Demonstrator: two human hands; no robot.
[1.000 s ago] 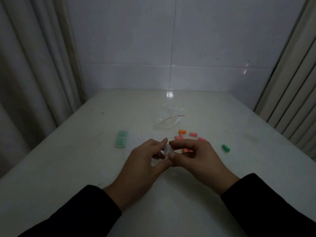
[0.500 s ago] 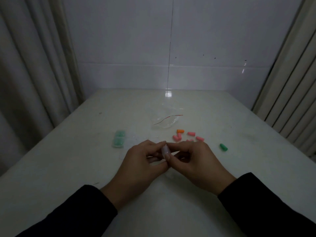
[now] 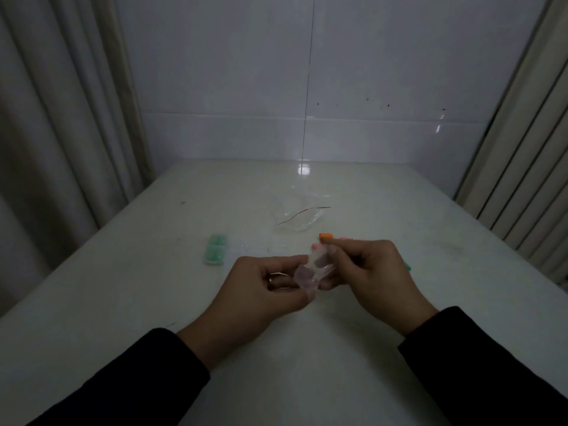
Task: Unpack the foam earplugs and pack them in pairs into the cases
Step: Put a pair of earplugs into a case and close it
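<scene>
Up close in the head view, both hands meet above the near middle of the white table (image 3: pixel 353 379). The left hand (image 3: pixel 261 290) pinches the lower end of a small clear case (image 3: pixel 313 269) between thumb and curled fingers, and the right hand (image 3: pixel 372 269) pinches its upper end, so the case hangs open and tilted between them, off the tabletop. Whether anything lies inside it I cannot tell; it looks faintly pinkish through the plastic.

Just beyond the right hand, an orange earplug (image 3: pixel 326 236) lies on the table, with a pink earplug (image 3: pixel 315 246) peeking out beside the case and a green earplug (image 3: pixel 407 267) half hidden at the right edge of that hand. Farther back sits a crumpled clear bag (image 3: pixel 296 218) with a thin red strip across it. To the left, well apart from the hands, a green case (image 3: pixel 215 249) lies flat. Dark sleeves cover both forearms. Pale curtains hang at left and right, and a tiled wall closes the far side.
</scene>
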